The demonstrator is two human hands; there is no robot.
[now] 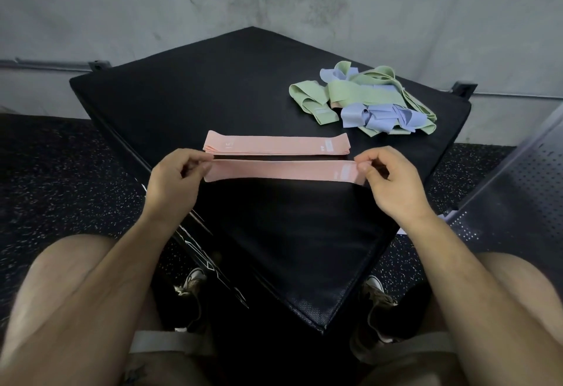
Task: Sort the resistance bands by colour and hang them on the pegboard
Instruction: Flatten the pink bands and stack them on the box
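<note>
free: black pad [189,105] far-left | blocked: band pile [365,102] far-right

Fingertips of left hand [175,177] and right hand [393,181] covered both ends of the held pink band [283,170]. Printing on the stacked pink bands [275,145] too small to read. Number of green and blue bands in the tangled pile [368,102] not countable. Perforated panel [524,184] blurred, cut off at right edge. Both forearms cut off at bottom edge.
</note>
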